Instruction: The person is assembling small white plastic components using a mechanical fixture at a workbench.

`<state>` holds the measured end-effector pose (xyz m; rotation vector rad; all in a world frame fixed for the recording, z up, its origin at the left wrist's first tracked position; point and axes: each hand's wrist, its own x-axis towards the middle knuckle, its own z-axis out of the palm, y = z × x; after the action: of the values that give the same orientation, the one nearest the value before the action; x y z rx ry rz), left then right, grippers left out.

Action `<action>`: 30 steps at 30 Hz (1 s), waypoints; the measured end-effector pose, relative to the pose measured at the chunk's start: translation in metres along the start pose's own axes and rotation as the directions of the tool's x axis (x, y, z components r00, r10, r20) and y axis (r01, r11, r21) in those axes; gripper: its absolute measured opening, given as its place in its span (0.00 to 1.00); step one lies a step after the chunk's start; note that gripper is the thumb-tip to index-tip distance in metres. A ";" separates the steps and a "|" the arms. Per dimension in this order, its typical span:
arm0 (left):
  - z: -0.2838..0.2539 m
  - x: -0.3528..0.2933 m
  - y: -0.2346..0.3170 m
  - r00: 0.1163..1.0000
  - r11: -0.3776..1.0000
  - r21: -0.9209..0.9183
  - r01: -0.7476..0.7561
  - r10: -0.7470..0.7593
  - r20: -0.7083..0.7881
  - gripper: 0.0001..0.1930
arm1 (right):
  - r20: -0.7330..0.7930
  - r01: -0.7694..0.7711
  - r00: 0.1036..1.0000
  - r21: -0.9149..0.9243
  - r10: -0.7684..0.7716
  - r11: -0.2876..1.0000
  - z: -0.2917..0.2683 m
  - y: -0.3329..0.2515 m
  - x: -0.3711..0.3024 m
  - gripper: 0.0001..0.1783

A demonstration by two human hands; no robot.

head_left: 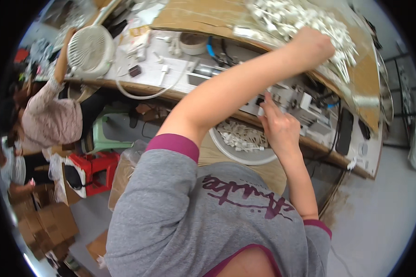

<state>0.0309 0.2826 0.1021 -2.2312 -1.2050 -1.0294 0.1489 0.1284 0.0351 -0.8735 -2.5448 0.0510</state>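
My left arm crosses in front of me to the right. My left hand is closed at the edge of a heap of small white plastic parts with thin stems, which lies on cardboard. Its fingertips are hidden behind the hand. Lower down, my right hand is at the bench edge beside a small metal fixture. Its fingers are drawn together, one pointing up at the fixture. Anything between them is too small to make out. Below it, a round white basket holds more such white parts.
A white fan stands on the bench at left, with a person in pink beside it. A metal device, a round tub and a black phone-like slab lie along the bench. A green stool, red stool and cartons are at left.
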 end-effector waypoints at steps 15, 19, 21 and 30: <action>-0.119 -0.076 0.037 0.934 0.870 -0.475 0.134 -0.271 -0.233 0.20 | -0.214 -0.186 0.862 0.711 0.460 0.678 -0.054 0.068 0.023 0.14; -0.130 -0.105 0.049 0.963 0.828 -0.540 0.153 -0.246 -0.105 0.13 | -0.334 -0.247 0.881 0.279 0.335 0.928 -0.067 0.076 0.066 0.18; -0.133 -0.119 0.059 0.962 0.836 -0.522 0.170 -0.256 -0.097 0.13 | -0.317 -0.252 0.908 0.108 0.273 0.962 -0.068 0.088 0.085 0.19; -0.117 -0.188 0.081 0.934 0.821 -0.447 0.354 -0.334 0.126 0.14 | -0.117 -0.199 0.973 0.022 0.201 0.980 -0.042 0.144 0.121 0.20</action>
<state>-0.0175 0.0617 0.0344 -2.4402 -1.5565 -1.5637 0.1649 0.3104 0.0955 -1.0933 -2.3373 0.0718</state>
